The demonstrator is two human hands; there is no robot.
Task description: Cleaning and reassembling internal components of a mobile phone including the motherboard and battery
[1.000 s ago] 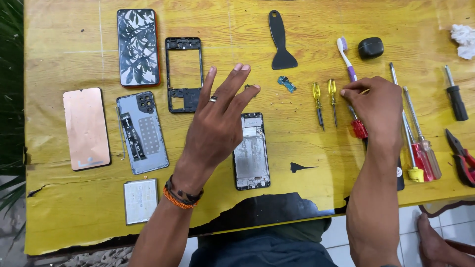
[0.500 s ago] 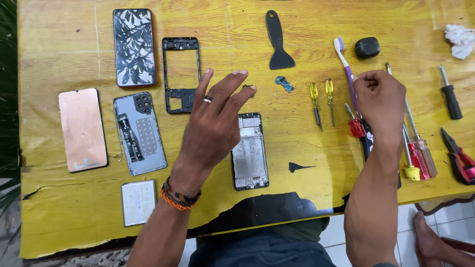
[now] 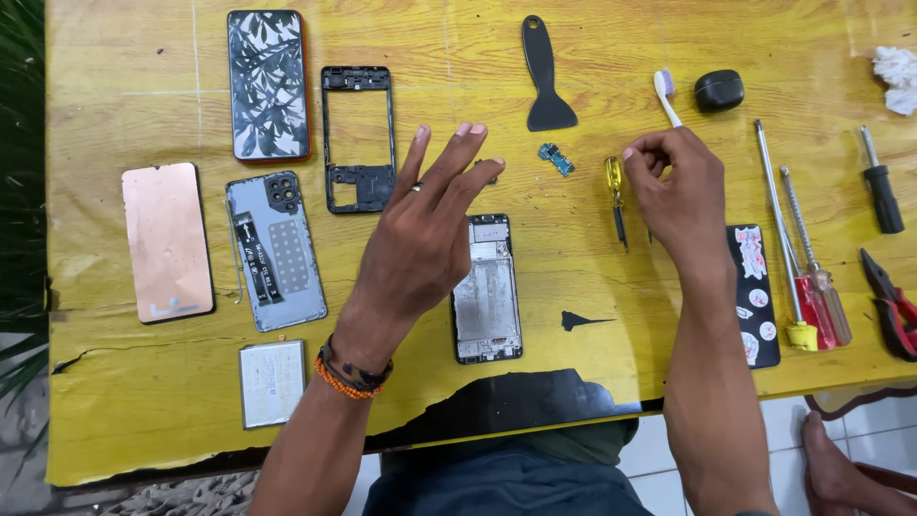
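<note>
Your left hand (image 3: 420, 239) hovers flat and wide open over the yellow desk (image 3: 124, 401), fingers spread toward twelve o'clock, holding nothing; a phone chassis (image 3: 487, 296) lies just beside it at four o'clock, partly under the palm. Your right hand (image 3: 678, 196) has its fingers drawn narrow, pinching the handle of a toothbrush (image 3: 666, 94) whose head points toward eleven o'clock. Just at nine o'clock of that hand lies a small yellow-handled screwdriver (image 3: 616, 196), and farther toward ten o'clock a tiny blue circuit board (image 3: 555, 159). A black scraper (image 3: 544, 76) sits at twelve o'clock of the board. At three o'clock of your right hand lie long screwdrivers (image 3: 798, 258).
</note>
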